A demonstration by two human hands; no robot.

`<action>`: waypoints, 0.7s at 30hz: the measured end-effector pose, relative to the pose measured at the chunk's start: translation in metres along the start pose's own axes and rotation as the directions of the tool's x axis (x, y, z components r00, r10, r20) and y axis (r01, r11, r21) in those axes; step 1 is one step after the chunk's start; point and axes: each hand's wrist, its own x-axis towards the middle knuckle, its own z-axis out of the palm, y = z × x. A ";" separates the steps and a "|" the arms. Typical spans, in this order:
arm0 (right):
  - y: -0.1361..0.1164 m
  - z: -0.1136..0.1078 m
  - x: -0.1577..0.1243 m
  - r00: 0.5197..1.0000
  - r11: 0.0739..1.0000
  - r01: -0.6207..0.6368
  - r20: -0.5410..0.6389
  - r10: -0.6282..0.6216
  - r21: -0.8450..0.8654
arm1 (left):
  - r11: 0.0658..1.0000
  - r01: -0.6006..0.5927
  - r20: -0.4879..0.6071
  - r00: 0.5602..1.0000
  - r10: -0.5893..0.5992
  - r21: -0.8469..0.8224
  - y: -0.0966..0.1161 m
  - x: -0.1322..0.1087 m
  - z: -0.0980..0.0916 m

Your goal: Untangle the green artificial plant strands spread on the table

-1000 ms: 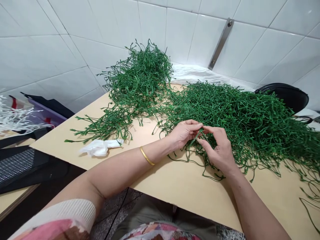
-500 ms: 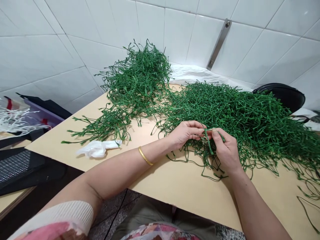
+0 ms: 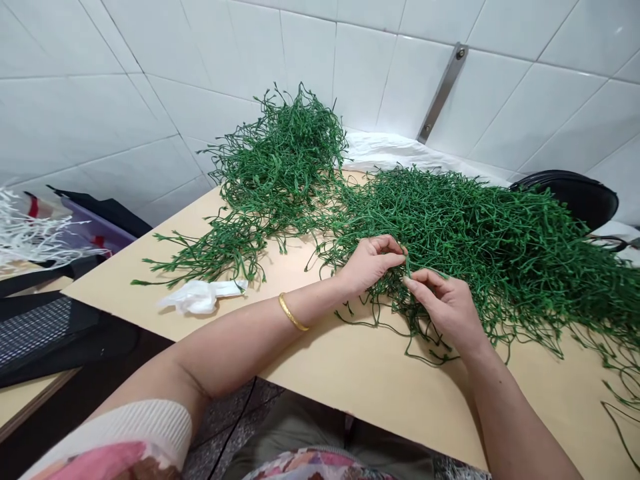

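My left hand (image 3: 371,265) pinches a thin green cord (image 3: 407,268) between thumb and forefinger. Just right of it and slightly lower, my right hand (image 3: 449,309) grips the same cord with its thumb against its fingers. Only a short stretch shows between the fingertips. Behind both hands spreads a large heap of green cords (image 3: 465,213), many with small tufted or knotted ends. Loose strands hang below my fingers onto the tan tabletop (image 3: 320,360).
A second pile of green cords (image 3: 287,150) stands at the back left. Near it lies a crumpled white piece (image 3: 203,295). White cords (image 3: 40,230) and a purple container (image 3: 107,227) are at far left. A black round-edged object (image 3: 570,193) sits behind the heap. White tiles (image 3: 305,53) back the table.
My right hand has turned and moved slightly left, its fingertips now just below my left fingertips. The cord end that hung between my hands is now mostly hidden. The view has shifted slightly.
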 end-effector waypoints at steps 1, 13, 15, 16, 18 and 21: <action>0.001 0.000 0.000 1.000 1.000 -0.007 -0.009 0.007 0.016 | 0.998 -0.010 -0.014 1.000 0.011 0.054 0.000 0.000 0.000; 0.014 -0.005 0.006 0.964 0.994 -0.029 -0.259 0.056 0.108 | 0.986 0.162 -0.059 0.985 -0.164 -0.036 0.000 0.002 0.000; 0.016 -0.006 0.007 0.982 0.958 -0.006 -0.181 0.061 0.288 | 0.958 0.237 -0.027 0.969 -0.244 -0.164 0.001 0.002 0.001; 0.017 -0.007 0.007 0.988 0.929 0.003 -0.143 0.054 0.370 | 0.938 0.268 -0.009 0.961 -0.277 -0.218 0.001 0.002 0.001; 0.018 -0.007 0.007 0.993 0.894 0.015 -0.112 0.040 0.448 | 0.896 0.318 0.024 0.945 -0.327 -0.311 0.001 0.002 0.002; 0.020 -0.006 0.007 0.988 0.941 0.015 -0.150 0.038 0.338 | 0.814 0.391 0.113 0.918 -0.381 -0.430 0.001 0.000 0.002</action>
